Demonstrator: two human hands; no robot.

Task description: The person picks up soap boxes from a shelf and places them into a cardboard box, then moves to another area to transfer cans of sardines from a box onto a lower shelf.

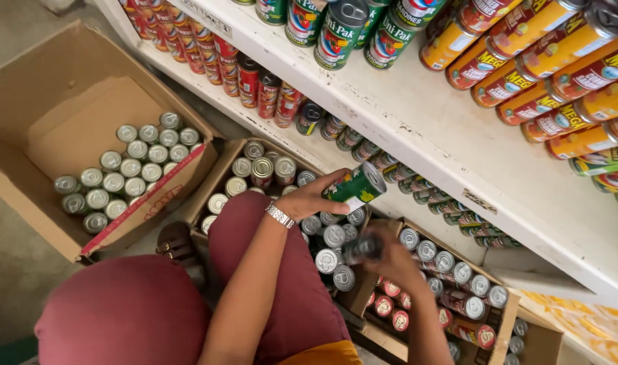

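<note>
My left hand (314, 197) grips a green-labelled tin can (355, 186), held on its side just above an open cardboard box (218, 170) packed with silver-topped cans. A metal watch sits on that wrist. My right hand (389, 259) is blurred and closes on a dark can (360, 249) over the same box, close to another box (503, 326) holding red-labelled cans. My knees in dark red trousers fill the lower left.
A large open carton (49, 101) at left holds several silver-topped cans. White shelves (417, 108) run diagonally, stocked with red, green and orange cans. A sandalled foot (177, 245) rests between the boxes on the grey floor.
</note>
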